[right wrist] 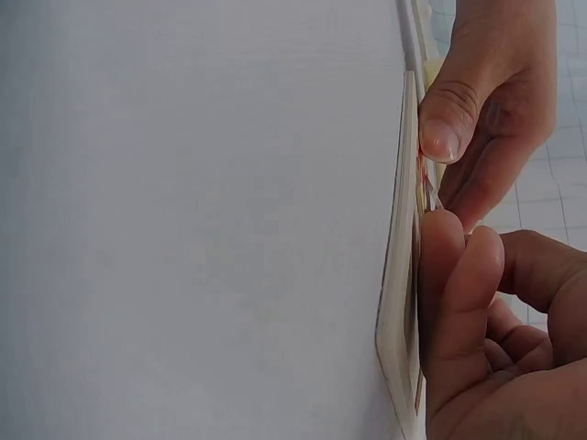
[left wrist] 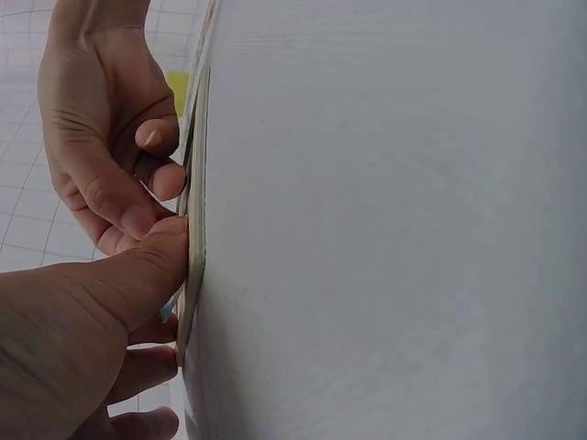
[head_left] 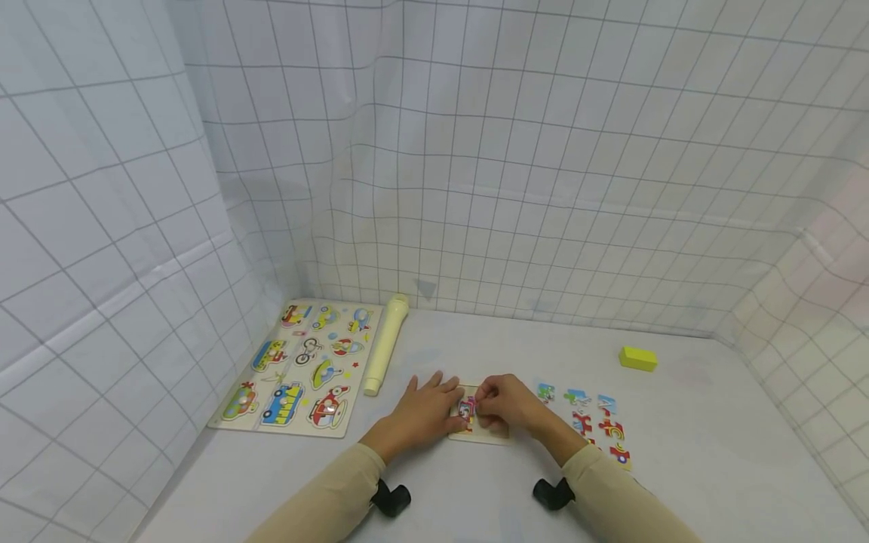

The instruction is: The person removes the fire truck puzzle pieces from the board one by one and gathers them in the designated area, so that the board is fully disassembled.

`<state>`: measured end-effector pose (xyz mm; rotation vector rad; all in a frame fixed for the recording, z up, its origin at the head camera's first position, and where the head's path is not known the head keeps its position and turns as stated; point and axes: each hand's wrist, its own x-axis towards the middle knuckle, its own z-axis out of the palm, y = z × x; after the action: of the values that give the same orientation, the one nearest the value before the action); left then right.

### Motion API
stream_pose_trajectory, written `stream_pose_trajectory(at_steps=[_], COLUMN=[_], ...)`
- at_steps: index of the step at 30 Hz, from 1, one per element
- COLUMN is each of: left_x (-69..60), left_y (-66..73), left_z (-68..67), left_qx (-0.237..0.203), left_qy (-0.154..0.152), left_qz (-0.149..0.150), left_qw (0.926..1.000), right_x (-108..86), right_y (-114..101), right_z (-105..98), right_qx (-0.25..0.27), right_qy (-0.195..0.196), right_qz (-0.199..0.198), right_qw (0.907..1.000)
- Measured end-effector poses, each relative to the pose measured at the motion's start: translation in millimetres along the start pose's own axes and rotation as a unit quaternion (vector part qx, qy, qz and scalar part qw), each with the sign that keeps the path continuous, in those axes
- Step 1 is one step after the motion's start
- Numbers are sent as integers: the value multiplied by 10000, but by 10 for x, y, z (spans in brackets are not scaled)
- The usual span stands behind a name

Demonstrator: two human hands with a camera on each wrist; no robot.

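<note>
A small wooden puzzle board point(head_left: 490, 437) lies flat on the table between the two hands. Several colourful jigsaw pieces point(head_left: 466, 408) sit on its left part. My left hand point(head_left: 426, 413) rests along the board's left side with fingers spread, and its thumb presses on the board's edge. From the right, my right hand point(head_left: 512, 405) reaches over the board with curled fingers, thumb and index finger pinching a puzzle piece at the pieces' right edge. That pinched piece is mostly hidden by the fingers. In the right wrist view, the board's edge point(right wrist: 396, 312) stands beside the fingertips.
Loose jigsaw pieces point(head_left: 612, 430) lie in rows right of the right hand. A yellow block point(head_left: 638, 359) is farther back on the right. At the left are a large vehicle puzzle board point(head_left: 299, 377) and a pale yellow tube-shaped object point(head_left: 386, 347). Gridded white curtains point(head_left: 475, 188) enclose the table.
</note>
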<state>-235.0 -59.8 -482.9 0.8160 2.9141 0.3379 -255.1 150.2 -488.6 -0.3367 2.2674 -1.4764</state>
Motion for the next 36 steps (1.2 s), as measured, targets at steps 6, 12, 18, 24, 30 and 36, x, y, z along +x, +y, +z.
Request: stream_pose_trajectory(at_steps=[6,12,18,24,30,36], left_x=[-6,-25,-31,-35,-46,-36], left_y=[-9,-40,-31,-5,14,6], left_z=[-13,-25,-20,-24,-39,-33], left_qx=[-30,24,3,-24,-54,-19], left_qy=[-13,-14,16,-38,-76,-65], left_qz=[54,120,218,167,130,146], left_qw=[10000,9999,9998,9999,9999,9999], right_x=[1,-146,-501,-816,-872,-845], right_y=[17,55,140,300,395,382], right_z=[22,-96,-545,-863,-865,-818], right_qx=[1018,1398,969,839,495,-201], right_qy=[98,156,866,1031,1136,1419], right_qz=[353,390,495,848,902,925], right_qw=[9941,9893,9903,9875,9882,9854])
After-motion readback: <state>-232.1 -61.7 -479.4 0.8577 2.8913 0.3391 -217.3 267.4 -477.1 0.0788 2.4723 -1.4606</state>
